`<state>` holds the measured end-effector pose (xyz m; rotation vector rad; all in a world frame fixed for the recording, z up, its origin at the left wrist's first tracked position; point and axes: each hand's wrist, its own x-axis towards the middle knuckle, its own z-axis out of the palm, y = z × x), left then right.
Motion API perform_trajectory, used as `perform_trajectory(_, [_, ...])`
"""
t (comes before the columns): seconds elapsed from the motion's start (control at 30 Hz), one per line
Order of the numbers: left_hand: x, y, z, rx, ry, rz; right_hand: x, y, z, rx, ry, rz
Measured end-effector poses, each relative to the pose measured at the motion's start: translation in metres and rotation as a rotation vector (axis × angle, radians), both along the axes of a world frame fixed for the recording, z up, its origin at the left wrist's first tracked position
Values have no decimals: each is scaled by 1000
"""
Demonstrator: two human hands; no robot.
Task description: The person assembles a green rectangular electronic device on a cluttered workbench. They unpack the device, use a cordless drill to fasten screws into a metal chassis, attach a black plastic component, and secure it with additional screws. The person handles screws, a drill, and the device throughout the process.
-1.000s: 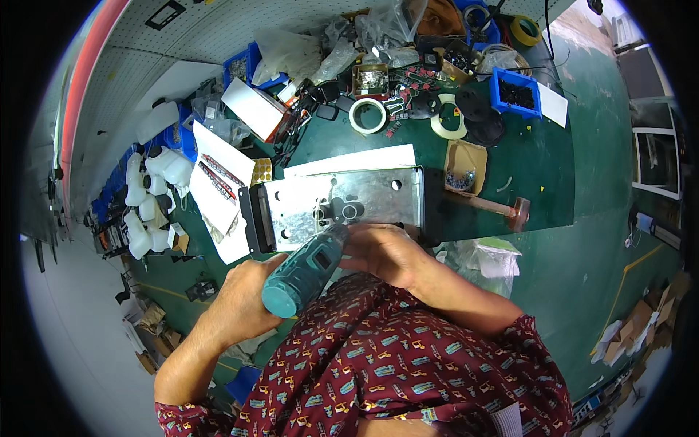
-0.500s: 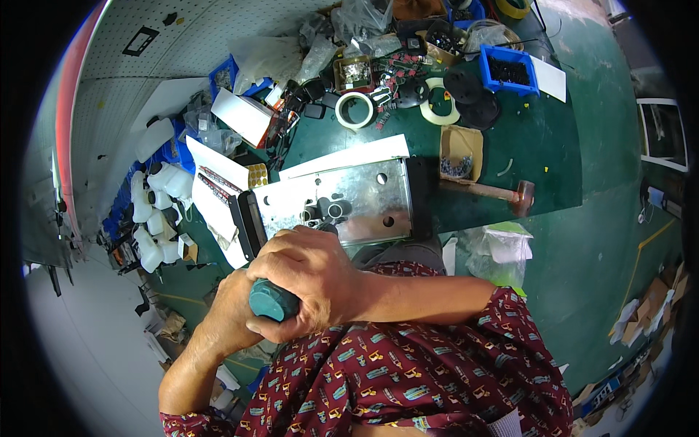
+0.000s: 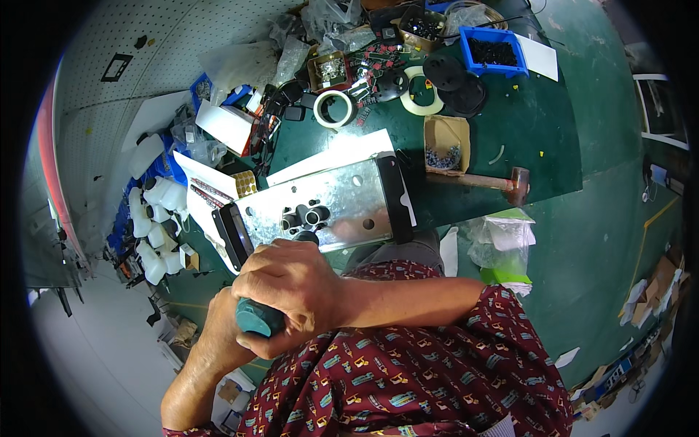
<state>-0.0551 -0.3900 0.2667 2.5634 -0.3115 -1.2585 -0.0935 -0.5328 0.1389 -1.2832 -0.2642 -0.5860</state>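
Observation:
Both hands are closed around a teal power drill (image 3: 258,317), whose rounded rear end faces me. My right hand (image 3: 293,282) wraps over its top. Lower and to the left, my left hand (image 3: 227,320) grips it, its fingers mostly hidden behind the right hand. The drill's dark nose (image 3: 307,237) points at a shiny metal plate (image 3: 335,200) with round holes and a small black fitting (image 3: 295,218) with rings. Whether the tip touches the plate is hidden. Black end pieces (image 3: 231,237) flank the plate on both sides.
A mallet (image 3: 518,186) lies right of the plate, beside a cardboard box of small parts (image 3: 447,146). Tape rolls (image 3: 334,109), a blue bin of black parts (image 3: 494,52) and cables crowd the back of the green table (image 3: 546,131). White bottles (image 3: 164,197) stand left.
The whole view has shifted, with the table things now further left. My hands keep their grip on the drill, and its dark nose shows more clearly beyond my right hand.

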Motion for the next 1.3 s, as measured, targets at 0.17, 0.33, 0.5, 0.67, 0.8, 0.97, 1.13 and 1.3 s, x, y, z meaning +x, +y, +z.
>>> perform_trajectory(0.17, [-4, -1, -1, 16, 12, -3, -2, -2, -3, 5, 2, 15])
perform_trajectory(0.33, [-8, 4, -9, 6, 11, -18, -2, -3, -6, 0, 7, 34])
perform_trajectory(0.5, [-16, 2, -12, -56, 31, 82, 2, -5, -10, 13, -17, 108])
perform_trajectory(0.67, [-16, 0, -12, -118, 44, 148, 3, -13, -9, -38, -6, 257])
perform_trajectory(0.8, [-21, 7, -5, -195, 36, -2, 8, -55, -18, -6, -66, 54])
perform_trajectory(0.97, [-24, 7, 7, -192, -5, 245, -2, -115, -84, -416, 466, -347])
perform_trajectory(1.13, [-12, 5, -20, -275, -72, 261, -18, -102, -112, -310, 635, -148])
perform_trajectory(1.3, [-5, -4, -17, -196, -36, 258, -15, -102, -119, -237, 604, -95])
